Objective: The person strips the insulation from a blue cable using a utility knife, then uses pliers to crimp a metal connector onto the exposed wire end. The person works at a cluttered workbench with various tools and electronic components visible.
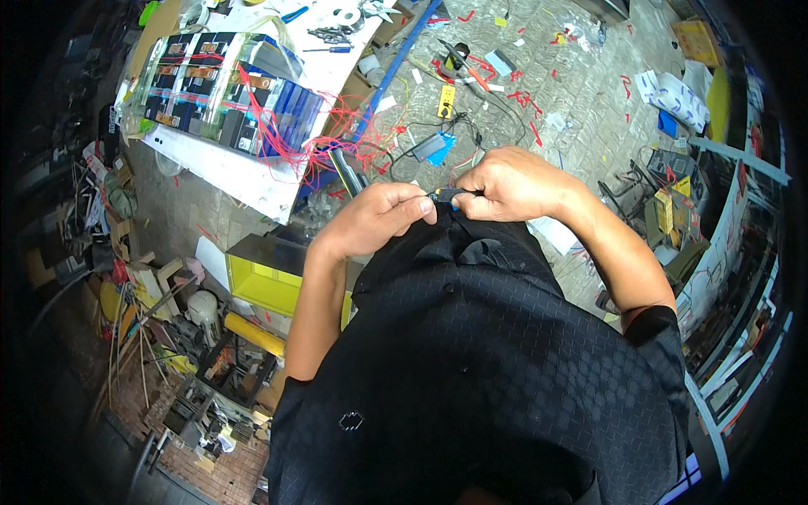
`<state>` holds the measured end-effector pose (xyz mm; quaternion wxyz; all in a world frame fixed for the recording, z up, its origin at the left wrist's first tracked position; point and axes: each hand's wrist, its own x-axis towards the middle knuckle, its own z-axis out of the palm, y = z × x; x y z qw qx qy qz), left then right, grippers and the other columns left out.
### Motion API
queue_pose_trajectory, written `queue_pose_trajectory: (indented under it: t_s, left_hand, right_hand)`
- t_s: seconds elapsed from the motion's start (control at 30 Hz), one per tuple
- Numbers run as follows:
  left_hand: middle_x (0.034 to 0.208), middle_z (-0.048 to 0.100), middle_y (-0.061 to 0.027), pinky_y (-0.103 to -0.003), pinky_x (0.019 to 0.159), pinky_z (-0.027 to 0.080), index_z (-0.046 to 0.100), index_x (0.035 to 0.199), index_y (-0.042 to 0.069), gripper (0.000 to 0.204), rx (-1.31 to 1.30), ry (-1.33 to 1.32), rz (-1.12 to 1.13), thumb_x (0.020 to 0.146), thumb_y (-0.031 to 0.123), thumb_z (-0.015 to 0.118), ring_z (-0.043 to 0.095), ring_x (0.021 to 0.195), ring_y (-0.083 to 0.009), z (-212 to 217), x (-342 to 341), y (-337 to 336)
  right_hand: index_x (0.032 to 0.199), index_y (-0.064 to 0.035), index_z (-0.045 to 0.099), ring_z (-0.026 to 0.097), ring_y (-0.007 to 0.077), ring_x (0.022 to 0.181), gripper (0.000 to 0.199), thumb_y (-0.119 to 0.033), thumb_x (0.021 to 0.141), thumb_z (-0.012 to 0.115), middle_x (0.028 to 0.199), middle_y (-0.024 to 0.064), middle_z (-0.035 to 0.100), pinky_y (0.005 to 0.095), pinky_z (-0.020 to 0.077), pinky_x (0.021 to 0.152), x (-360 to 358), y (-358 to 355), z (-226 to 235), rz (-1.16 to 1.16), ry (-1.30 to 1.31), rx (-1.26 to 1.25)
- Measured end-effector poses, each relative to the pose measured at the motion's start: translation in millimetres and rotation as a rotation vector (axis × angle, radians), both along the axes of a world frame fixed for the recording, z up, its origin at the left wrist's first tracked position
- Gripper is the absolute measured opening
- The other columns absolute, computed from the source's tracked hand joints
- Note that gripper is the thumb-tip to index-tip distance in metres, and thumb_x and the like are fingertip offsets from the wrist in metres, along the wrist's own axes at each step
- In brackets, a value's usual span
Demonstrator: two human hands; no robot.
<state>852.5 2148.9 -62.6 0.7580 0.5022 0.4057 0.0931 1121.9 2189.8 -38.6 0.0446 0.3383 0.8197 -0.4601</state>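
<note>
Head view: small dark piece (447, 194) held between hands (509, 187).

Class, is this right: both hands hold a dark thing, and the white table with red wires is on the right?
Wrong side: the head view shows the white table with red wires on the left. Left hand and right hand hold a dark thing.

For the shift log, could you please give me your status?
Right hand gripping small dark item. Left hand pinching its left end. Red wires tangled beyond left hand, not visibly blocking.
</note>
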Motion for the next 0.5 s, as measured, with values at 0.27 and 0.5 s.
queue_pose_trajectory:
  t_s: [0.27,0.5]
  left_hand:
    - [0.065,0.04,0.0079,-0.024,0.053,0.027,0.069,0.096,0.002,0.039,-0.093,-0.054,0.009,0.109,0.036,0.056,0.034,0.057,-0.0031,2,-3,-6]
    - [0.062,0.038,0.0082,-0.024,0.051,0.025,0.068,0.095,0.001,0.043,-0.163,-0.093,-0.027,0.108,0.04,0.057,0.032,0.056,-0.0033,9,-1,-8]
  right_hand:
    - [0.087,-0.004,0.067,0.053,0.0322,0.058,0.032,-0.033,0.098,0.061,0.065,0.0173,0.055,0.046,0.0432,0.059,3,-4,-17,-0.006,0.201,-0.256]
    - [0.08,0.0001,0.056,0.041,0.0157,0.058,0.037,-0.031,0.101,0.059,0.061,0.01,0.04,0.0404,0.0392,0.056,7,-11,-21,0.015,0.257,-0.38]
